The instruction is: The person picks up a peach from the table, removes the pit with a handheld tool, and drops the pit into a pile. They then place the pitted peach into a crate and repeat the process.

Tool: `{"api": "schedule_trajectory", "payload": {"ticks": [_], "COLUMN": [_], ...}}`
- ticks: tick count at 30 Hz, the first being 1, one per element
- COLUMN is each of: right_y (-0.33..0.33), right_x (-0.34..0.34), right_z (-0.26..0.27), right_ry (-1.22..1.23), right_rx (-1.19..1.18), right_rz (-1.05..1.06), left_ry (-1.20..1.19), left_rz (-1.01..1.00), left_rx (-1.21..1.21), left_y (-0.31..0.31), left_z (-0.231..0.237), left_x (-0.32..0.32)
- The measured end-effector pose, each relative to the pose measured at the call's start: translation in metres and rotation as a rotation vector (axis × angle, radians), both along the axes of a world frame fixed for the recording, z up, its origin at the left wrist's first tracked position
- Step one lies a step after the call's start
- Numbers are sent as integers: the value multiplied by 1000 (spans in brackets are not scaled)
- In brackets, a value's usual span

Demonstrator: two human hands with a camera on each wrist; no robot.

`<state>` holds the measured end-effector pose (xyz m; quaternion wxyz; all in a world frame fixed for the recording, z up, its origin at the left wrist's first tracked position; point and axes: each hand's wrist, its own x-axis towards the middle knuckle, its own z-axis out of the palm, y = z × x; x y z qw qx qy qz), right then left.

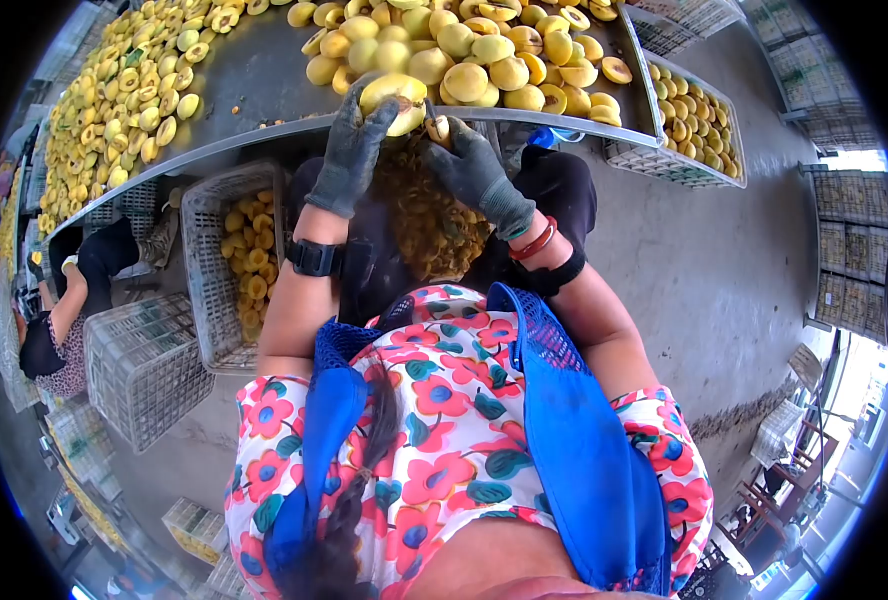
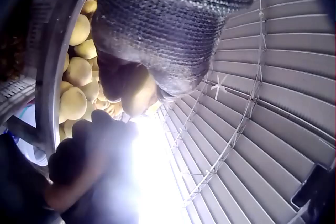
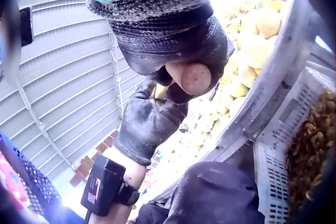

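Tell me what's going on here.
A person is working on fruit at a metal table. The gloved left hand holds a yellow fruit, and the gloved right hand grips a tool by its handle, close to that fruit. More fruit is piled on the table, and a crate to the left holds cut fruit.

- 2 dark-grey knitted gloves [image 1: 349, 165]
- Round yellow fruit [image 1: 400, 97] in the left glove
- Round-ended tan handle [image 3: 196, 79], right
- White cloth shirt [image 1: 469, 445], near: pink flowers, teal leaves
- Bright-blue cloth garment [image 1: 589, 470]
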<state>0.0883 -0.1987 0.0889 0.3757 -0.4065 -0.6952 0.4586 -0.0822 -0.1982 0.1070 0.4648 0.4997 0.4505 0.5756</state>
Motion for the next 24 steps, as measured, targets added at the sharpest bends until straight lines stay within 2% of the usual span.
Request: {"api": "schedule_trajectory", "payload": {"ticks": [1,2,7,11,13,14,17,20,24], "right_y": [-1,-1,-12,-19,-25,-28,-33,-34,-36], "right_x": [0,0,-7,-9,-8,-8,-12,-18,-20], "right_z": [3,1,-3,6,18,22,28,28,26], "right_ry": [-60,-54,59,258,300,330,391,412,434], "right_rx": [83,66,-59,-424,-594,-596,-583,-557,-546], "right_rz": [3,4,32,100,114,121,119,97,120], "left_ry": [14,28,390,471,400,364,491,495,545], "left_rz": [29,59,226,261,245,238,319,388,366], "left_rx": [33,67,267,320,278,256,357,389,455], "left_y": [-5,-7,-12,-16,-25,-28,-31,-31,-28], "left_z": [1,2,-8,-16,-3,2,-1,-5,-13], "left_x": [3,5,8,5,6,7,9,14,14]}}
